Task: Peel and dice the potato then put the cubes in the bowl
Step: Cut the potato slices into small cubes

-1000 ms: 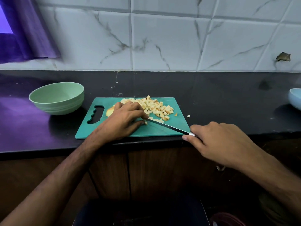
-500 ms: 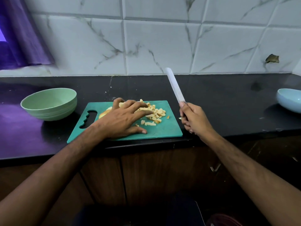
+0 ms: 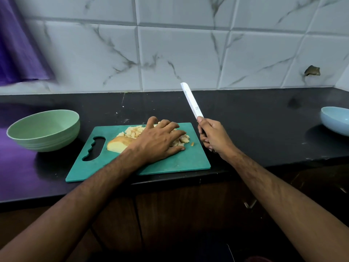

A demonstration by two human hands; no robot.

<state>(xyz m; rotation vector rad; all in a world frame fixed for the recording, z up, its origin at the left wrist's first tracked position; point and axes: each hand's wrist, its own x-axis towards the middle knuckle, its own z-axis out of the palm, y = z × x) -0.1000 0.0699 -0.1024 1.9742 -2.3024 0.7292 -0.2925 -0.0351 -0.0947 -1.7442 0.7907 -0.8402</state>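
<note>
Potato cubes (image 3: 134,131) sit in a pile on the far half of the green board (image 3: 181,161), partly under my left hand (image 3: 157,141). An uncut chunk (image 3: 119,144) lies just left of the pile, near the board's handle slot. One stray bit (image 3: 192,144) rests near the board's right edge.

Left hand lies palm down over the cubes — fingers spread and fairly straight, tips touching the pile and the board, gripping nothing.

Right hand (image 3: 213,136) is off the board's right edge, over the dark counter (image 3: 255,120), fingers wrapped tight round the knife (image 3: 191,100) handle. Blade points up and away, tilted left, clear of the board — not touching any potato.

Green bowl (image 3: 44,129) stands on the counter just left of the board, upright; no cubes visible in it. Blue bowl (image 3: 335,120) sits at the far right, cut off by the frame edge. Marble tiles (image 3: 188,53) behind the counter.
</note>
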